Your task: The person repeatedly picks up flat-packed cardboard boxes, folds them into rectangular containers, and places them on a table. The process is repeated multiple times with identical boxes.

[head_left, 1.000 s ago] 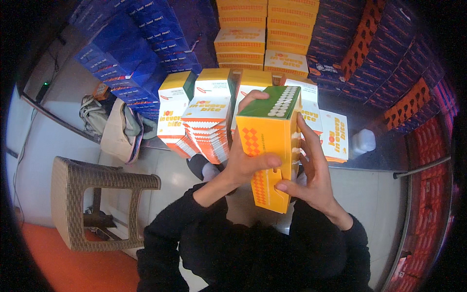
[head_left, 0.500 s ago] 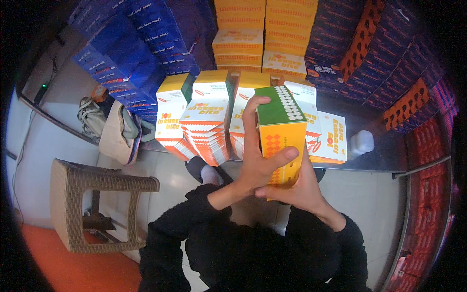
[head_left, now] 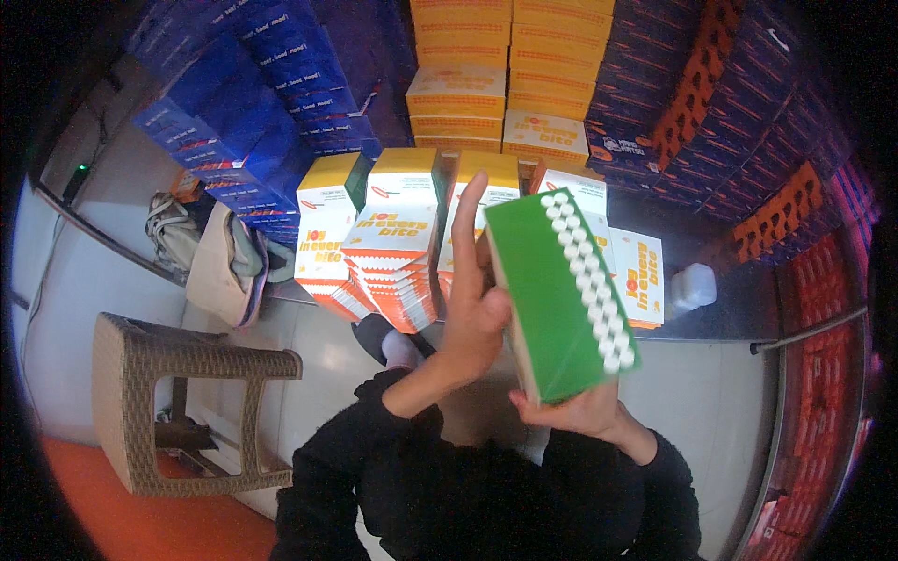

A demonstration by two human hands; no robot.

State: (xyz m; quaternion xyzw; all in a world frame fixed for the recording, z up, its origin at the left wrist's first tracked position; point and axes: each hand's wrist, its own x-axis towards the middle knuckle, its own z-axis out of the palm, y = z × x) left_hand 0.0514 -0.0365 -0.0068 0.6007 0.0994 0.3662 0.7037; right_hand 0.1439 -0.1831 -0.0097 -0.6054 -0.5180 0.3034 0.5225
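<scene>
A folded carton box (head_left: 557, 294) with a green face and two rows of white dots is tilted up in front of me. My right hand (head_left: 585, 411) grips it at the lower end, its fingers partly hidden beneath. My left hand (head_left: 475, 304) is at the box's left edge, fingers stretched upward and the thumb by the edge; whether it presses on the box is unclear. Beyond it stand bundles of flat white and yellow cartons, among them a fanned stack (head_left: 393, 238), another stack (head_left: 325, 229) to its left, and a flat pile (head_left: 639, 276) at the right.
Behind are tall stacks of blue boxes (head_left: 224, 126), yellow boxes (head_left: 456, 93) and dark purple boxes (head_left: 739, 122). A small white container (head_left: 694, 285) stands on the dark surface at the right. At left are a woven-pattern stool (head_left: 126, 402) and a bag (head_left: 210, 262).
The box has turned so its green face, not its yellow side, faces me. My left hand has loosened from around it, with its fingers now straightened; the right hand keeps hold below.
</scene>
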